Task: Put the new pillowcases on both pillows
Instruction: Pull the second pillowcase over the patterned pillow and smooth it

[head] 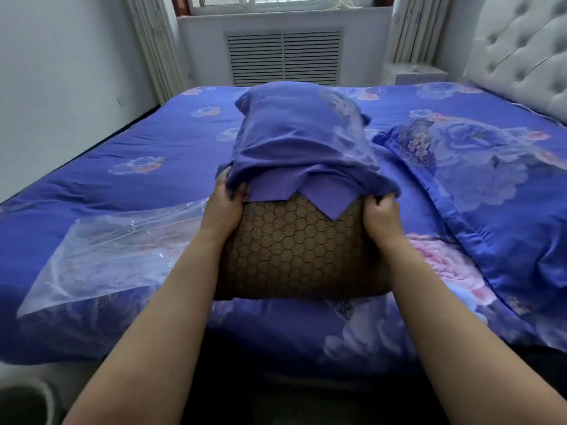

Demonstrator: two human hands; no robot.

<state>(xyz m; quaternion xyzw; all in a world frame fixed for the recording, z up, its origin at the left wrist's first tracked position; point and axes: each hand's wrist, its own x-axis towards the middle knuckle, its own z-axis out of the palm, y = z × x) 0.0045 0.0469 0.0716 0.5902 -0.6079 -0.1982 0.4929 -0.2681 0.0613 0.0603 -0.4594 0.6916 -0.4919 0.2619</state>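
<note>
Two bare forearms reach in from the near edge toward the middle of the bed (pixel 159 167), where a brown pillow (pixel 294 256) lies lengthwise, its near end still uncovered. Its surface is a stiff-looking woven mesh stitched into a honeycomb of hexagons, and its near corners are rounded. A purple pillowcase (pixel 294 139) of soft, matte cloth sheathes the far half of the pillow; its open hem is bunched in loose folds across the middle, and an inner flap hangs down over the mesh in a pointed triangle. The left hand (pixel 224 204) has its grip closed on the left side of the hem, thumb on top of the cloth and fingers tucked beneath. The right hand (pixel 382 210) has its grip closed on the right side of the hem, fingers curled into the gathered fabric. Just right of them a second pillow (pixel 491 179), already in a glossy purple case printed with large pale roses, lies flat near the tufted grey headboard (pixel 521 56). The quilt covering the bed has the same satin sheen and rose print. To the left, a crinkled clear plastic bag (pixel 107 256) lies flat on the quilt, touching the left forearm.
</note>
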